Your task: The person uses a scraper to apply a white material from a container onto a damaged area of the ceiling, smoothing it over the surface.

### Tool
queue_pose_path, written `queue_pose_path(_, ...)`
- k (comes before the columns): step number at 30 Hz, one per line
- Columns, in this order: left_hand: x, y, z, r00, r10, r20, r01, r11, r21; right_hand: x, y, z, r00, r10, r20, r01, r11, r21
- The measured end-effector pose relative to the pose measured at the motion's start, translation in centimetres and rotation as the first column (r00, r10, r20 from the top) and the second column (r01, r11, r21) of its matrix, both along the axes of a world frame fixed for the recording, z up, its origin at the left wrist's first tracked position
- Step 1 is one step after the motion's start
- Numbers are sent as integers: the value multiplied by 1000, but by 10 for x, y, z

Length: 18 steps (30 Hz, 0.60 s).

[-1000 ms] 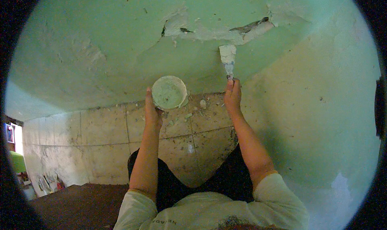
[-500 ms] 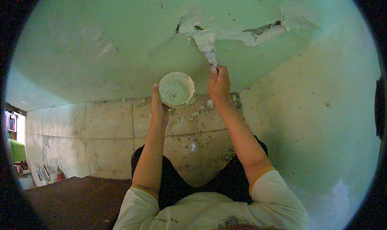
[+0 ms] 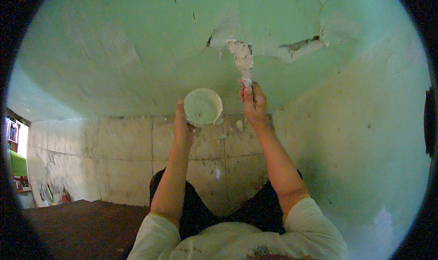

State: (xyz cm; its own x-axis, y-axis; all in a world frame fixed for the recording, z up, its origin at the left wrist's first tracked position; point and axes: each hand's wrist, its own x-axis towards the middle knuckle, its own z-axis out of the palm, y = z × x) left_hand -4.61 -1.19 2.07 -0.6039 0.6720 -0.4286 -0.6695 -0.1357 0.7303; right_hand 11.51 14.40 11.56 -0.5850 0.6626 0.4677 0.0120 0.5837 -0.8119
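My left hand (image 3: pixel 182 121) grips a round tub (image 3: pixel 202 107) by its left side; pale green-white paste coats its inside. With my right hand (image 3: pixel 253 102) I hold a putty knife (image 3: pixel 244 61) by its handle, fingers closed round it. Whitish filler is smeared along the blade, whose far end lies at the damaged patch of the green wall (image 3: pixel 150 73). A dark, broken hole (image 3: pixel 301 44) with a pale filler edge runs to the right of the blade. Left of the blade is a smaller dark gap (image 3: pixel 209 41).
Below the wall lies a tiled, dirty floor (image 3: pixel 123 141) with crumbs of debris by its edge. A second wall (image 3: pixel 356 137) rises on the right. A dark brown surface (image 3: pixel 86 228) is at lower left, with a green crate (image 3: pixel 18 163) and clutter beyond it.
The putty knife has turned in my right hand and now shows a thickly filler-covered face. Knife, tub and wall all appear slightly lower and further right in view.
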Motion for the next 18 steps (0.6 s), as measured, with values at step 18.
queue_pose_path(18, 5, 4, 12, 999, 33, -27, -31, 997, 73, -33, 29, -40, 997, -80, 10, 79, 939, -333)
